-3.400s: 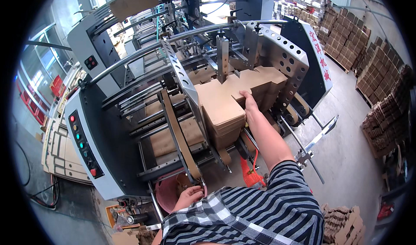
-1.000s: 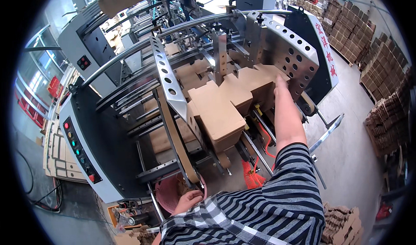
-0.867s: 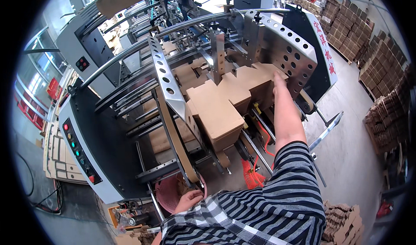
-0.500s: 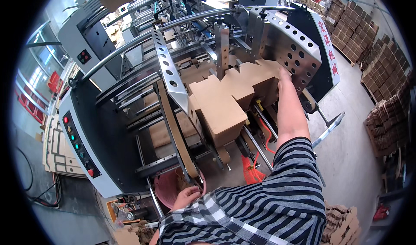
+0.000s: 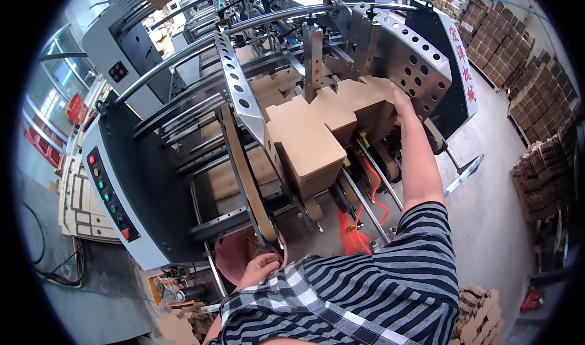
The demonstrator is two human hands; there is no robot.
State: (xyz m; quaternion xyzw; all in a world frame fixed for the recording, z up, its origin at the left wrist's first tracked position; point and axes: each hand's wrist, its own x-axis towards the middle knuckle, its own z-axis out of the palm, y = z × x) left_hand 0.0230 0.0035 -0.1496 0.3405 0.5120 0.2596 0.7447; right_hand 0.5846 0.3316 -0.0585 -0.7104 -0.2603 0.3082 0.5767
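Observation:
A stack of flat brown cardboard blanks (image 5: 304,135) stands on the machine's delivery end, its cut-out edges lined up. My right hand (image 5: 402,105) lies against the stack's right end, beside a perforated metal side plate (image 5: 420,58). Its fingers look stretched along the cardboard, though some are hidden. Low and close to my body, my left hand (image 5: 261,268) has its fingers loosely curled together, with nothing visible in them. It is just below the end of a brown conveyor belt (image 5: 244,180) and next to a pink basket (image 5: 231,259).
A control panel (image 5: 108,197) with lit buttons faces me at left. Metal rods and a red-orange hose (image 5: 381,189) run below the stack. Bundled cardboard (image 5: 496,34) stands on pallets at right. Loose cardboard pieces (image 5: 478,317) lie at lower right.
My right hand has shifted slightly along the stack's right end, staying against it. My left hand has moved up slightly beside the basket. The view has tilted a little.

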